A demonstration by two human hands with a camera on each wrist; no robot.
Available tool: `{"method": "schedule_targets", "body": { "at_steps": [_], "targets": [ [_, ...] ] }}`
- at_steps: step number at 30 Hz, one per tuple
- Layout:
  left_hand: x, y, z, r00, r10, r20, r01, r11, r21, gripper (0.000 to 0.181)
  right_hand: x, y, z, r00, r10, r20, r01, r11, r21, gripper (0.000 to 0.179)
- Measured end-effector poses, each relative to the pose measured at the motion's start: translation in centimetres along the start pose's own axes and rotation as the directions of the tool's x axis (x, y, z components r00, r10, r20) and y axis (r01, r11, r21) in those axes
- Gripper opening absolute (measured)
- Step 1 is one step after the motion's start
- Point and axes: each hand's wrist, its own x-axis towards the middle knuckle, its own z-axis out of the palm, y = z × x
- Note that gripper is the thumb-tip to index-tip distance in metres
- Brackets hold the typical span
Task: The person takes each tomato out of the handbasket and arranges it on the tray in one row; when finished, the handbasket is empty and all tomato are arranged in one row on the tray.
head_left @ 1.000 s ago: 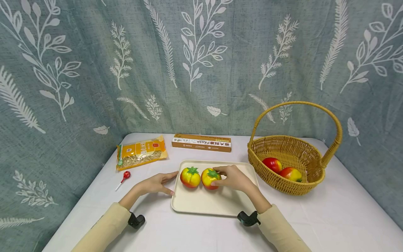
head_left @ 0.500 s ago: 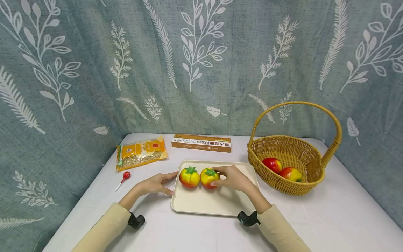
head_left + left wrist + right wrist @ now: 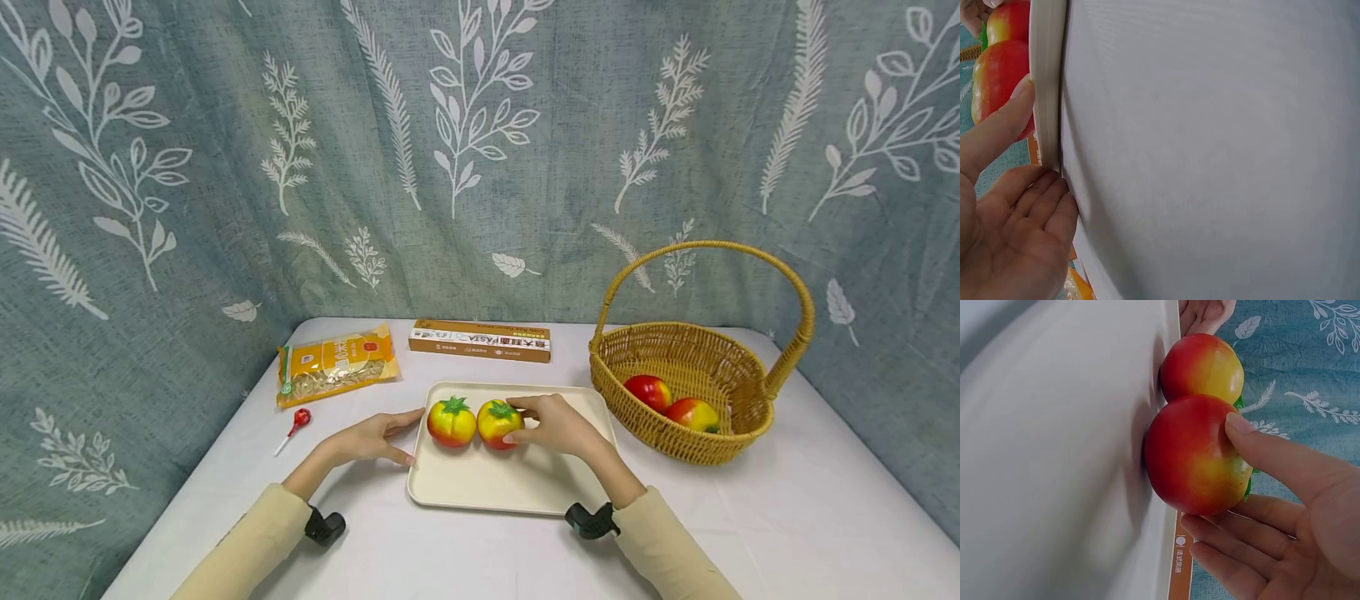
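Note:
Two red-and-yellow tomatoes with green leafy tops sit side by side on a cream tray. My right hand (image 3: 558, 425) holds the right tomato (image 3: 498, 425), thumb on its near side and fingers round its far side. In the right wrist view the thumb (image 3: 1244, 425) presses against this tomato's skin. The left tomato (image 3: 452, 422) stands close beside it, untouched by either hand. At the tray's (image 3: 487, 492) left edge rests my left hand (image 3: 375, 437), its thumb and fingers spread apart. The left wrist view shows its thumb and fingertips at the tray rim (image 3: 1047, 94).
A wicker basket (image 3: 652, 333) with a tall handle stands at the right, two red-and-yellow fruits (image 3: 690, 412) inside. Behind the tray lies a pasta box (image 3: 480, 340). An orange food packet (image 3: 337, 362) and a red lollipop (image 3: 302, 417) lie at the left.
Both tomatoes have shifted very slightly left, their leafy tops tipping a little away. The hands and tray look the same.

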Motion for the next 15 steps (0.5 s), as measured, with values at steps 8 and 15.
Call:
{"method": "schedule_targets", "body": {
  "at_steps": [8, 15],
  "targets": [
    [-0.07, -0.09, -0.03, 1.0, -0.004, 0.0, 0.004, 1.0, -0.01, 0.085, -0.07, -0.06, -0.32, 1.0, -0.007, 0.006, 0.007, 1.0, 0.019, 0.058],
    [-0.09, 0.04, -0.01, 1.0, 0.002, 0.003, -0.002, 1.0, -0.004, 0.085, -0.25, -0.18, -0.74, 1.0, 0.008, -0.008, -0.008, 1.0, 0.016, 0.059]
  ]
}}
